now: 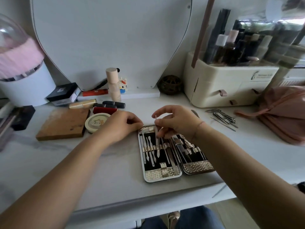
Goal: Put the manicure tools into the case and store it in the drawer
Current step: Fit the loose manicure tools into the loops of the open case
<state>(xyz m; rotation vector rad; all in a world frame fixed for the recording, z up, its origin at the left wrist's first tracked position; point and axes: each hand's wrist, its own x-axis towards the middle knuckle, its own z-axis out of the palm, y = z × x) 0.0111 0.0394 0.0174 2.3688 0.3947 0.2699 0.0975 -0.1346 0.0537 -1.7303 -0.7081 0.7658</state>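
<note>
The case (162, 176) lies open and flat on the table (107, 171), its two halves side by side. Several slim tools are tucked under the strap of the half on your left. Nearer than the case and to its right, a needle-like tool (219, 191) lies by the table's front edge.

Over the case's far end, your right hand (178, 124) pinches a thin metal tool (156, 138) between thumb and fingertips. The tool stands nearly upright, its lower end down among the tools in that left half (about at the strap). Your left hand (123, 125) sits at the case's far left corner with its fingers curled. Whether they grip the rim cannot be told.

Beyond the case to its right, well apart from it, loose tools (222, 117) lie in a small heap. Left of the case are a wooden block (64, 124) and a round tin (97, 122). Farther back than the case, on its right, a cream organizer (222, 90) with drawers stands beside a pink bag (283, 113).
</note>
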